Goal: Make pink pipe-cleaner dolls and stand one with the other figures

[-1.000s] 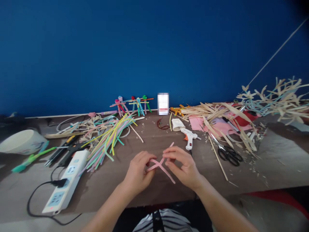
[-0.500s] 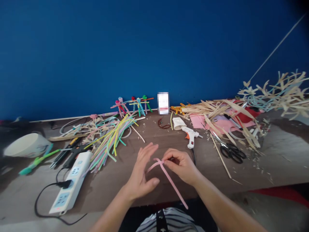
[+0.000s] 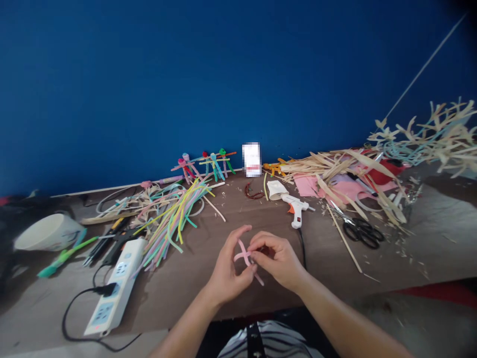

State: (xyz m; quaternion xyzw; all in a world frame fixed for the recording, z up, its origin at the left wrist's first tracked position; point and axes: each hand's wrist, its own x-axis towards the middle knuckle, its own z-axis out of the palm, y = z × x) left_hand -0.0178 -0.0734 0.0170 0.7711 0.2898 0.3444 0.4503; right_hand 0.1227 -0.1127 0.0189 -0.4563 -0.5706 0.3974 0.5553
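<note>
Above the brown counter [image 3: 186,293], a pink pipe cleaner [image 3: 242,251], its cross now drawn much shorter, is pinched between the curled left hand [image 3: 227,271] and right hand [image 3: 278,258].

A pale pink pipe cleaner [image 3: 244,256], fuzzy and thin, is formed into a small X, with its strands crossing near the middle. It may be one bent length or two pieces; the hands hide too much to tell. One short arm points up and to the far left, another points left, and a longer, slightly curved arm runs down to the near right, ending in a blunt tip. The fourth arm disappears behind the fingers. The crossing is pinched between the left hand [image 3: 229,263] and the right hand [image 3: 278,261], whose fingertips meet around it. The piece is tilted and held above the middle of the brown table.
</note>
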